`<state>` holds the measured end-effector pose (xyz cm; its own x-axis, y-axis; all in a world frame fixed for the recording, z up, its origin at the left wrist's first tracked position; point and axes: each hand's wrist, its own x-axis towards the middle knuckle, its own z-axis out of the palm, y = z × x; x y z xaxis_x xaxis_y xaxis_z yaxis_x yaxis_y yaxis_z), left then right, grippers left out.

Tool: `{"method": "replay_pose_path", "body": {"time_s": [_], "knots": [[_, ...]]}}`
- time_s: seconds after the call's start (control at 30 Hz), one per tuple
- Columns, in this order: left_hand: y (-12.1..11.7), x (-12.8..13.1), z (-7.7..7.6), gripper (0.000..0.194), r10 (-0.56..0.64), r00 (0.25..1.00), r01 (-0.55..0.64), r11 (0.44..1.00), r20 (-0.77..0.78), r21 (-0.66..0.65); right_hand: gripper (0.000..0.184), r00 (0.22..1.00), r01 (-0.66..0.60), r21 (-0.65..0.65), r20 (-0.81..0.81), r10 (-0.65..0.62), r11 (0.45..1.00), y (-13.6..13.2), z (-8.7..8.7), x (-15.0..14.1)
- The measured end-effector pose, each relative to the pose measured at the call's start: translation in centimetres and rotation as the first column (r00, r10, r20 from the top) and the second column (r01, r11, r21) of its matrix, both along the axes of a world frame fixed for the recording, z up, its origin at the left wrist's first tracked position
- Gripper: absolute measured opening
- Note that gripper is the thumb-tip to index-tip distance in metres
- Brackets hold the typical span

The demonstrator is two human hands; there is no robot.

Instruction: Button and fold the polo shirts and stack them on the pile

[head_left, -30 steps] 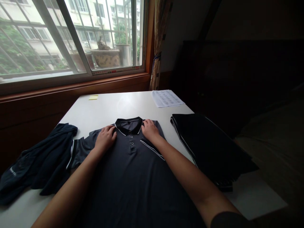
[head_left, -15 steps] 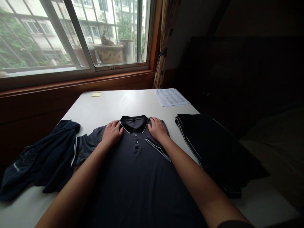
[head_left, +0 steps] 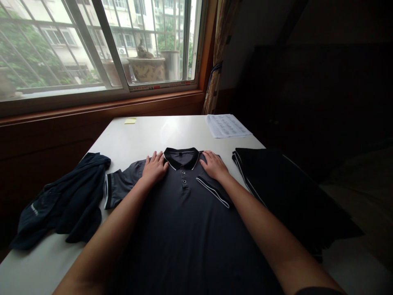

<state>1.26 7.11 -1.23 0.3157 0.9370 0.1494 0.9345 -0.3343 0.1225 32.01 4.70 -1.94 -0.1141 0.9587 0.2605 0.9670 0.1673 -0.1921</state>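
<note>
A dark grey polo shirt [head_left: 184, 229] with a white-edged black collar lies face up on the white table [head_left: 147, 135]. My left hand [head_left: 154, 167] rests flat on its left shoulder beside the collar, fingers stretched out. My right hand [head_left: 214, 165] lies flat on the right shoulder, where the sleeve is folded in over the chest. The shirt's left sleeve [head_left: 118, 189] is spread out sideways.
A crumpled dark blue garment [head_left: 64, 198] lies at the table's left edge. A stack of folded dark clothes [head_left: 291, 192] sits to the right. Printed paper [head_left: 227, 125] and a yellow sticky note [head_left: 130, 121] lie at the far side under the window.
My hands stay on the shirt's shoulders, their fingers a little flatter now. The view has shifted, so everything sits slightly further right in the picture.
</note>
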Motion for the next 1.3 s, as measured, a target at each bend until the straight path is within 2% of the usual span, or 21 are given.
{"method": "replay_pose_path", "body": {"time_s": [0.23, 0.37, 0.5, 0.7, 0.8, 0.87, 0.93, 1.07, 1.17, 1.3], "knots": [[0.7, 1.7, -0.2, 0.061, -0.004, 1.000, 0.004, 1.000, -0.027, -0.018, 0.053, 0.999, -0.038, 0.027, -0.002, 0.038, 0.999, 0.8, -0.6, 2.3], [1.2, 0.8, 0.1, 0.065, -0.064, 0.997, 0.060, 0.996, -0.052, -0.069, 0.053, 0.999, -0.051, 0.027, 0.006, 0.051, 0.998, 0.9, -0.6, 2.6], [1.7, -2.4, 0.4, 0.065, -0.150, 0.986, 0.142, 0.985, -0.075, -0.098, 0.052, 0.998, -0.056, 0.035, 0.012, 0.056, 0.998, 0.8, -0.4, 2.6], [2.1, -8.0, 0.8, 0.068, 0.008, 0.995, -0.020, 0.993, -0.097, -0.118, 0.051, 0.999, -0.054, 0.043, 0.010, 0.053, 0.998, 0.7, -0.3, 2.5], [1.6, -10.5, 1.4, 0.068, 0.088, 0.992, -0.091, 0.996, -0.087, -0.020, 0.050, 0.999, -0.050, 0.050, 0.008, 0.050, 0.997, 0.7, -0.4, 2.6], [1.1, -12.5, 2.0, 0.067, 0.105, 0.992, -0.100, 0.993, -0.076, 0.069, 0.049, 0.999, -0.049, 0.057, 0.008, 0.048, 0.997, 0.8, -0.5, 2.6], [0.5, -14.6, 2.8, 0.068, 0.107, 0.989, -0.099, 0.991, -0.098, 0.088, 0.048, 0.999, -0.047, 0.065, 0.009, 0.046, 0.997, 0.8, -0.5, 2.6], [-0.8, -17.9, 3.9, 0.077, 0.165, 0.970, -0.183, 0.979, -0.179, -0.088, 0.046, 0.999, -0.046, 0.085, 0.012, 0.045, 0.995, 0.6, -0.3, 2.2], [-1.6, -18.9, 4.2, 0.085, 0.191, 0.966, -0.228, 0.947, -0.176, -0.227, 0.044, 0.999, -0.031, 0.118, 0.017, 0.030, 0.993, 0.2, 0.3, 1.8], [-1.9, -18.9, 3.9, 0.087, 0.329, 0.935, -0.351, 0.904, -0.129, -0.245, 0.040, 0.999, -0.033, 0.241, 0.043, 0.023, 0.970, -1.3, 2.0, 0.2]]}}
